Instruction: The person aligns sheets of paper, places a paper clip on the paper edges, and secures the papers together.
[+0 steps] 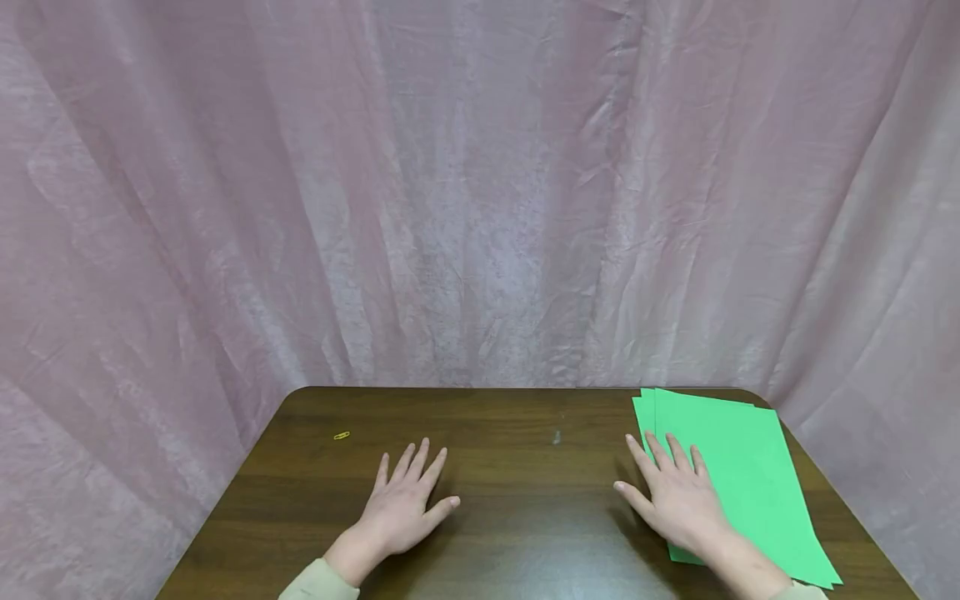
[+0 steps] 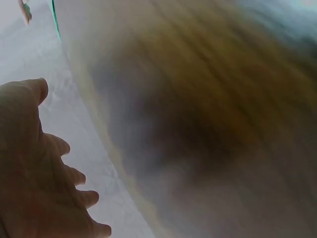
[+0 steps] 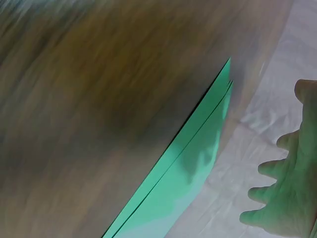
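My left hand is over the left half of the brown wooden table, palm down, with its fingers spread and nothing held. Beyond its fingertips, toward the far left, lies a small yellow paper clip. On the right, my right hand spreads its fingers above the left edge of some bright green sheets of paper. The right wrist view shows that hand raised off the surface, apart from the green sheets. In the left wrist view the left hand also holds nothing.
The wooden table has rounded far corners and a glossy top. A small pale mark shows near its far middle. Behind the table hangs a pinkish-grey curtain. The green sheets overlap unevenly along the right side.
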Demonstrator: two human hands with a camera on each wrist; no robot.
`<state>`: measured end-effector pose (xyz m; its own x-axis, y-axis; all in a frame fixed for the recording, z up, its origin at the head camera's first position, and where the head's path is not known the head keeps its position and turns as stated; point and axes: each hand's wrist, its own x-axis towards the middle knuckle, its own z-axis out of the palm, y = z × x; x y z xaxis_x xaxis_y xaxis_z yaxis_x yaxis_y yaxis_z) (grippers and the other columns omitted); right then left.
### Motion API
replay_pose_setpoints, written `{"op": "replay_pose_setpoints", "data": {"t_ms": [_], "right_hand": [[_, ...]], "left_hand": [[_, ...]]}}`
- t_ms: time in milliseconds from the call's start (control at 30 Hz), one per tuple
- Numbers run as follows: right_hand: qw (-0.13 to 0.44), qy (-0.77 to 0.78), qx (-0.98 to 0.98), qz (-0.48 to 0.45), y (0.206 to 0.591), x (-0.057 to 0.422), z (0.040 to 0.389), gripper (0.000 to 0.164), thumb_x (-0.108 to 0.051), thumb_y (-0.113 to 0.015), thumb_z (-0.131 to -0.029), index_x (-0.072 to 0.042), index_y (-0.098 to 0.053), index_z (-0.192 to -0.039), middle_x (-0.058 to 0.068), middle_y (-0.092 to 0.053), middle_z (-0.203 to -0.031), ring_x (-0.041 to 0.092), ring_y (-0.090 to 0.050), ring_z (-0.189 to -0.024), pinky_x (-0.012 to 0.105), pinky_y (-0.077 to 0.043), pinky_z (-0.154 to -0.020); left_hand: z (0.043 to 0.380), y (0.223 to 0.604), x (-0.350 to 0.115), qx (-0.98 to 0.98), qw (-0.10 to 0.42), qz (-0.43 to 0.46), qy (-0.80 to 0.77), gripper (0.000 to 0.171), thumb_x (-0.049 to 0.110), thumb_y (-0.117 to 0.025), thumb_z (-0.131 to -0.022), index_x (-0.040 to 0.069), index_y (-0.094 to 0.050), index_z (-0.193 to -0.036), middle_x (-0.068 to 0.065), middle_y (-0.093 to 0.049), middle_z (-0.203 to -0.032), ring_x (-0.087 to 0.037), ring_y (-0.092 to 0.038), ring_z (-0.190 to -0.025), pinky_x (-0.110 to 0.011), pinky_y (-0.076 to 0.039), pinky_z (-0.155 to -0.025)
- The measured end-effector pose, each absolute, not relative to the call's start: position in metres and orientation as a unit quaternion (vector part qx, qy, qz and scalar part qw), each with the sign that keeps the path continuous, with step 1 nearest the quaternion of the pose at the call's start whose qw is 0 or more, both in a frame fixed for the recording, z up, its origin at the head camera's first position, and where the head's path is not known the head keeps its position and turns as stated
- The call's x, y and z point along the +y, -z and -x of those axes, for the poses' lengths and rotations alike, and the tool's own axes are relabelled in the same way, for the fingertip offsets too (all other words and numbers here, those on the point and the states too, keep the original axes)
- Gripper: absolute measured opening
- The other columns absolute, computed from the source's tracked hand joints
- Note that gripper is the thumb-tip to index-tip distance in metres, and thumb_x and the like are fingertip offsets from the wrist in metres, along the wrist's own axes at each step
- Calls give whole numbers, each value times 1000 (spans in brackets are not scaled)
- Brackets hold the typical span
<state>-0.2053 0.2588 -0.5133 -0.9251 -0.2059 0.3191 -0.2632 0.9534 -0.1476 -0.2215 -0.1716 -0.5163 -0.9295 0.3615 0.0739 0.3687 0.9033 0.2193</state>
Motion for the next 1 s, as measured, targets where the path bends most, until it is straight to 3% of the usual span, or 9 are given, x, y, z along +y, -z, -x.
{"op": "replay_pose_setpoints", "data": {"t_ms": [500, 1000], "right_hand": [[136, -81, -985, -72, 515, 313, 209, 78, -63, -52, -100, -7, -44, -154, 29, -39, -155, 57, -29, -140, 75, -16, -110], [97, -97, -990, -36, 520, 353, 218, 82, -63, -45, -103, -1, -38, -155, 35, -32, -155, 63, -23, -139, 79, -13, -107]], "left_hand": [[224, 509, -118, -956, 1, 281, 88, 77, 66, -41, -103, 26, -20, -165, -8, -10, -171, -33, -11, -155, -66, -6, -120], [214, 505, -50, -929, 10, 368, 46, 76, 67, -39, -103, 27, -22, -165, -7, -15, -170, -30, -17, -155, -63, -13, -120]]}}
